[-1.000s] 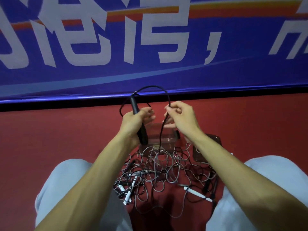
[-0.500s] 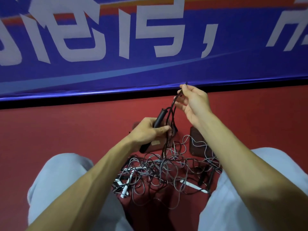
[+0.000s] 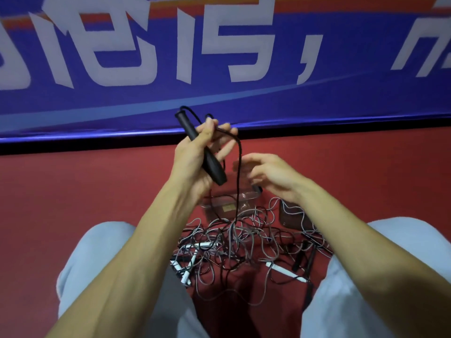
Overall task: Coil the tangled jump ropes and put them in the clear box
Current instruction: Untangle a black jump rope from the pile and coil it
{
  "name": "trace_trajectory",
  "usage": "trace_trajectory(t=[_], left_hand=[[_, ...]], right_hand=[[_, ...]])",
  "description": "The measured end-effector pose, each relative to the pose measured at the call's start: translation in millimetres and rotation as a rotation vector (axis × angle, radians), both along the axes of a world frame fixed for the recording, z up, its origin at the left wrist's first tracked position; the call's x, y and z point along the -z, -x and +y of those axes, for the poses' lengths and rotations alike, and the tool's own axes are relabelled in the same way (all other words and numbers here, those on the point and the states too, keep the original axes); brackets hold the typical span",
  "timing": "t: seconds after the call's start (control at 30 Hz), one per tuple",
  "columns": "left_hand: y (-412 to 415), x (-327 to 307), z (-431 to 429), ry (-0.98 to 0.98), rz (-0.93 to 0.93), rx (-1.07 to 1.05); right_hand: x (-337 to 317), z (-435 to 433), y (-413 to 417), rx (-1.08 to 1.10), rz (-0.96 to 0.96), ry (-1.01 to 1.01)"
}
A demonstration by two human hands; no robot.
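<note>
My left hand (image 3: 195, 157) grips a black jump-rope handle (image 3: 202, 150), raised and tilted, with loops of black cord (image 3: 238, 167) over its fingers; the cord hangs down into the pile. My right hand (image 3: 271, 174) hovers beside the cord with fingers relaxed and blurred, holding nothing. Below on the red floor lies a tangle of grey and black jump ropes (image 3: 239, 242) with white handles (image 3: 285, 272) and black handles (image 3: 302, 257). The clear box (image 3: 219, 203) sits just beyond the tangle, partly hidden by my hands.
A dark flat object (image 3: 290, 215) lies right of the box under some cord. My knees in light trousers (image 3: 97, 259) flank the pile. A blue banner (image 3: 219, 69) stands along the far edge of the floor.
My left hand has lifted the black handle higher and tilted it the other way. My right hand let go of the cord and dropped lower, to the right of the hanging strand.
</note>
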State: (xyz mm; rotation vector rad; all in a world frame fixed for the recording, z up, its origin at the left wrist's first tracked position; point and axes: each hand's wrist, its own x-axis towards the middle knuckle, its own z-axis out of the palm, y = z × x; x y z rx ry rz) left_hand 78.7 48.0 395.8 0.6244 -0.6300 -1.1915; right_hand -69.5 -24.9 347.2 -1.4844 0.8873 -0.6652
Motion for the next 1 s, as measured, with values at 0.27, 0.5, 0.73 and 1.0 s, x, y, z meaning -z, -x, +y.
trace_trajectory(t=[0.27, 0.5, 0.73, 1.0], left_hand=[[-11, 0, -4, 0.039, 0.211, -0.024], [-6, 19, -8, -0.122, -0.277, -0.117], [10, 46, -7, -0.297, -0.819, 0.138], [27, 66, -12, -0.258, -1.104, 0.212]], right_hand=[[27, 1, -17, 0.008, 0.391, 0.419], [2, 7, -10, 0.335, -0.001, 0.263], [-38, 10, 6, 0.432, -0.44, 0.154], [-50, 0, 27, 0.402, -0.682, -0.054]])
